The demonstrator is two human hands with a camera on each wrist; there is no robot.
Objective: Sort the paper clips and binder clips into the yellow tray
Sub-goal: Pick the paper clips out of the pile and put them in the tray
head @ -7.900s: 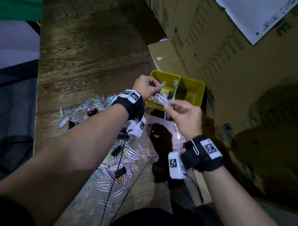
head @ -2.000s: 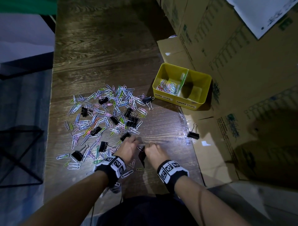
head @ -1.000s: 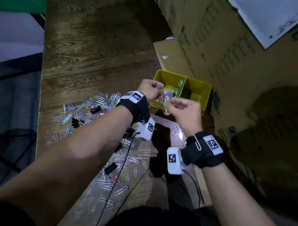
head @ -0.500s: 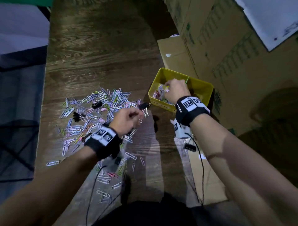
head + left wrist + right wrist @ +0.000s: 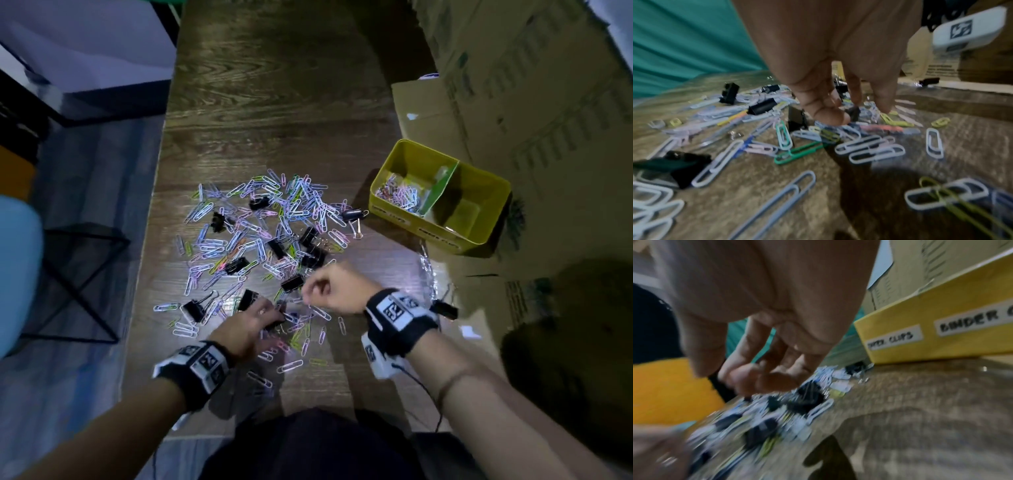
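Coloured paper clips and black binder clips lie mixed in a pile on the wooden table. The yellow tray stands to the right of the pile. Its left compartment holds paper clips, and its right compartment looks bare. My left hand reaches down onto the near edge of the pile, fingertips touching clips. My right hand hovers just right of it with curled fingers and nothing visible in them. The right wrist view is blurred. It shows the tray with its labels.
Cardboard boxes rise along the right side behind the tray. One binder clip lies apart on flat cardboard at the right. The table's left edge drops to a black wire frame.
Half a second ago my right hand was over the tray's left compartment. It has pulled back to the pile's near edge. My left hand has moved down and lowered onto the clips.
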